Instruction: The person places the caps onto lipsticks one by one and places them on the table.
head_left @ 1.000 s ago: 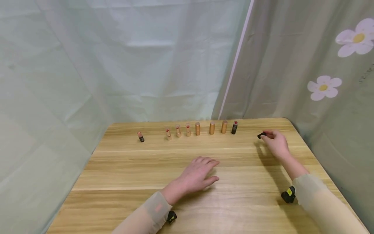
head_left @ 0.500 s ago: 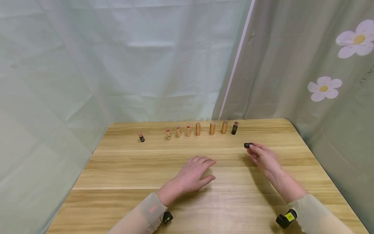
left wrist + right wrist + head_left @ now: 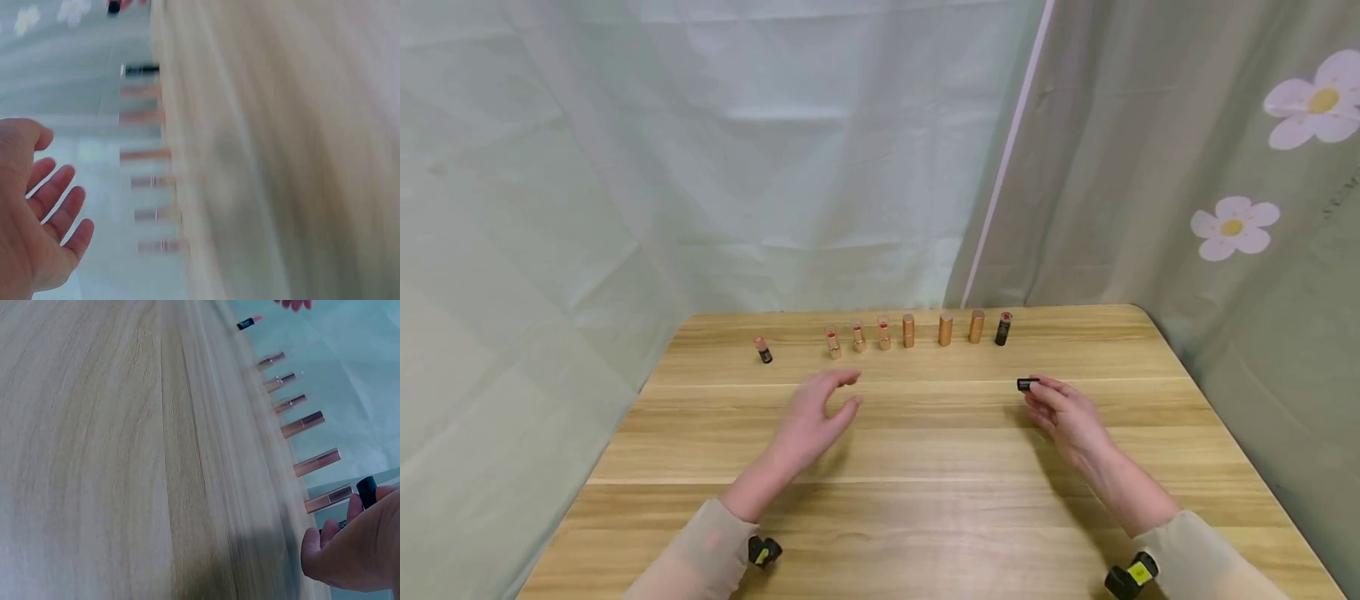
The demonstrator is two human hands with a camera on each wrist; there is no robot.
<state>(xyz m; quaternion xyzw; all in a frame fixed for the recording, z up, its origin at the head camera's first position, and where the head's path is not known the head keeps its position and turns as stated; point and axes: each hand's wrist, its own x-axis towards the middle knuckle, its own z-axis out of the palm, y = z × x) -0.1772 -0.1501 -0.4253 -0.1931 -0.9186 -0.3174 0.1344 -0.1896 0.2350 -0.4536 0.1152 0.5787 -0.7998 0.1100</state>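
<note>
My right hand (image 3: 1071, 421) pinches a small black lipstick cap (image 3: 1024, 384) between thumb and fingers, raised over the right part of the table. The right wrist view shows this cap (image 3: 367, 490) as a short dark cylinder. My left hand (image 3: 808, 421) holds nothing; its thumb and fingers are spread apart over the left-middle of the table. Beyond it, to the left, stands an uncapped lipstick (image 3: 763, 350) with a black base and pinkish top. In the left wrist view the left hand (image 3: 44, 206) shows relaxed fingers, and the scene is blurred.
Along the back of the wooden table (image 3: 925, 517) stand three clear-topped lipsticks (image 3: 858, 336), three copper-coloured lipstick tubes (image 3: 945, 329) and a black lipstick with a clear top (image 3: 1003, 329). A pale curtain (image 3: 820, 167) hangs behind the table and along both sides.
My right hand has brought the black cap from the far right, leftward and nearer. The left hand has moved left, from mid-table towards the uncapped lipstick.
</note>
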